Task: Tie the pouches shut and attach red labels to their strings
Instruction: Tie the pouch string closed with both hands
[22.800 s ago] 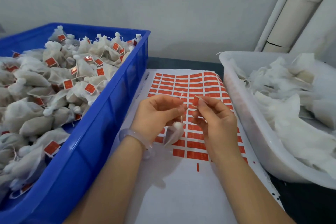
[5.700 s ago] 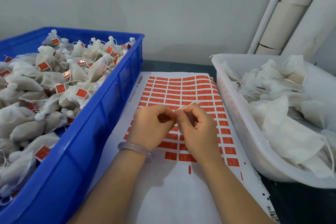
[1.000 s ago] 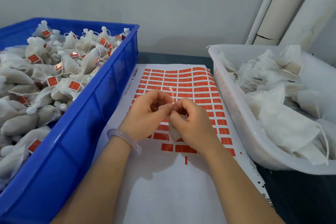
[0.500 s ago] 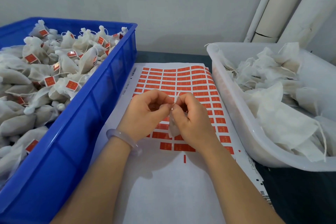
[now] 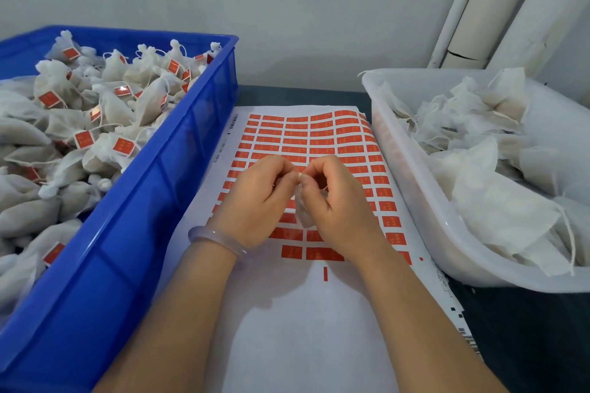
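A small white pouch hangs between my two hands above the sheet of red labels. My left hand and my right hand meet at the pouch's top, fingertips pinched together on its neck and string. The string itself is mostly hidden by my fingers. I cannot tell whether a label is on it. The lower part of the pouch shows between my palms.
A blue crate on the left holds several tied pouches with red labels. A white tub on the right holds several loose untied pouches. Pipes run up the wall at the back right. The sheet's lower half is bare white paper.
Over the last second my hands have stayed together at the pouch's neck, fingers shifting slightly. The view has tilted a little.
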### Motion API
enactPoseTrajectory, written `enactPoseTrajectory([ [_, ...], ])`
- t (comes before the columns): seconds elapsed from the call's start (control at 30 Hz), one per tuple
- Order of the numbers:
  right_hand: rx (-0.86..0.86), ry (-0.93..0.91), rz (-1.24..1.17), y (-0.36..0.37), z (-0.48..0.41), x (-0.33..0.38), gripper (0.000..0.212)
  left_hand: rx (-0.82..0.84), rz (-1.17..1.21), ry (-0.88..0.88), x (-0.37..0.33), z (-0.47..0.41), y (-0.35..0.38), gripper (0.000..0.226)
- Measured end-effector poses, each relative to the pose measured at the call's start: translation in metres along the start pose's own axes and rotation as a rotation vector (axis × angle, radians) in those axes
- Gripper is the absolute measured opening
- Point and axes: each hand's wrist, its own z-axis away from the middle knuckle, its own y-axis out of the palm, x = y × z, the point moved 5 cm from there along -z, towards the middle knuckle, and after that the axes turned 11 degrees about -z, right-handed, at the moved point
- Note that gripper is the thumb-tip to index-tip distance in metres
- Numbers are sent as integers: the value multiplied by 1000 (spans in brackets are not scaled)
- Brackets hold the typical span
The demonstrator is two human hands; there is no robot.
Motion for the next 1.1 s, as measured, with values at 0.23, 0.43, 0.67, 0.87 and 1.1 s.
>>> enactPoseTrajectory([
  [0.23, -17, 20, -34, 0, 0, 1, 14, 6, 305, -104, 1, -1, 0, 17],
  [0.43, -15, 23, -30, -3, 0, 2, 22, -55, 294, -117, 1, -1, -7, 13],
  [0.67, -28, 15, -47, -3, 0, 4, 22, -203, 328, -42, -6, 0, -15, 24],
  [0.87, -64, 22, -85, -6, -1, 5, 23, -229, 351, -19, -10, 2, -15, 25],
  [1.1, -43, 22, -90, -4, -1, 6, 25, -223, 128, 71, -13, 4, -17, 16],
])
